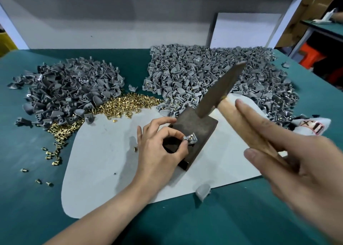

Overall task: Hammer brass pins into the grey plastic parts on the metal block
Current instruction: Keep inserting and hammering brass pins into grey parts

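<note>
A dark metal block [196,129] lies on a white sheet [104,152] at the middle of the table. On the block sits one grey plastic part [190,138] with a brass pin in it. My left hand [159,152] pinches that part between thumb and forefinger. My right hand [293,159] holds a hammer by its wooden handle [239,122], with two fingers stretched along it. The blurred metal hammer head [220,90] hangs raised above the block's far end.
A heap of grey parts [70,90] lies at the left, a larger heap [213,74] at the back right. Loose brass pins [128,103] spread between them and down the left [57,142]. One stray grey part [203,191] lies at the sheet's near edge.
</note>
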The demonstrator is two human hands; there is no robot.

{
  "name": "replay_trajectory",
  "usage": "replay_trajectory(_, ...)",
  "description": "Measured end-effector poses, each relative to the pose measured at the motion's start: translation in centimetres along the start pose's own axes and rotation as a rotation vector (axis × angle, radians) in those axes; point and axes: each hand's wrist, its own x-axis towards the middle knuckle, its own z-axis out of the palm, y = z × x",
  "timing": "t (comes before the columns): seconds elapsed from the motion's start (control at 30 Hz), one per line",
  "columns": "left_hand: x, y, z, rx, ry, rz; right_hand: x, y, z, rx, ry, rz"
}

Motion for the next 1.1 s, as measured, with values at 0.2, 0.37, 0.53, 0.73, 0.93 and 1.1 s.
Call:
replay_trajectory(0.2,-0.1,-0.1,-0.2,0.037,0.009,0.028,0.0,-1.0,0.7,-0.176,-0.091,0.037)
replay_trajectory(0.37,-0.2,0.0,-0.1,0.015,0.009,0.007,0.3,0.2,-0.7,-0.025,0.047,-0.078)
replay_trajectory(0.53,-0.1,0.0,-0.1,0.009,0.013,0.002,0.3,0.6,0.7,-0.027,0.056,0.014)
replay_trajectory(0.73,-0.2,-0.2,0.0,0.030,0.040,0.024,0.4,1.2,2.0,-0.105,-0.048,0.075)
replay_trajectory(0.93,-0.1,-0.4,-0.1,0.031,0.031,0.016,0.7,0.0,1.5,-0.176,-0.009,-0.016)
replay_trajectory(1.1,-0.1,-0.4,-0.1,0.012,0.037,0.024,0.3,-0.9,1.2,-0.154,0.036,0.005)
